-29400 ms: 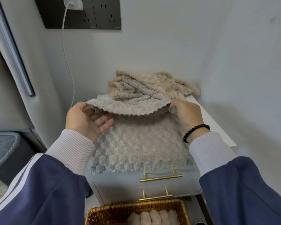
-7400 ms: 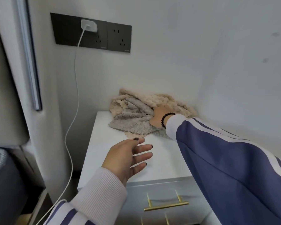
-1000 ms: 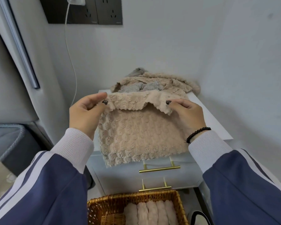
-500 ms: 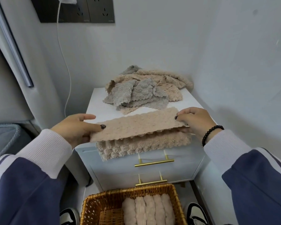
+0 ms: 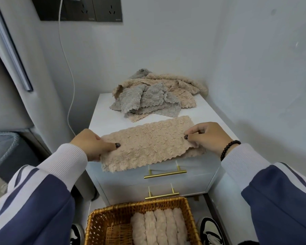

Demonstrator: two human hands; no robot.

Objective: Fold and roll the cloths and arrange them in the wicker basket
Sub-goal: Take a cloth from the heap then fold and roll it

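Observation:
A beige fluffy cloth [image 5: 148,142], folded in half into a long strip, lies across the front of the white nightstand [image 5: 104,121]. My left hand [image 5: 92,144] pinches its left end and my right hand [image 5: 207,137] pinches its right end. Behind it sits a loose pile of grey and beige cloths [image 5: 154,98] against the wall. On the floor in front stands the wicker basket [image 5: 102,220], holding several rolled beige cloths [image 5: 159,227] side by side on its right.
The nightstand has two drawers with gold handles [image 5: 164,172]. A white cable [image 5: 67,71] hangs from a dark socket panel [image 5: 81,9] on the wall. Walls close in behind and on the right. My shoes [image 5: 208,228] flank the basket.
The cloth's upper half has been folded down over the lower half and laid flat on the nightstand. Both hands came down with it and still hold its ends.

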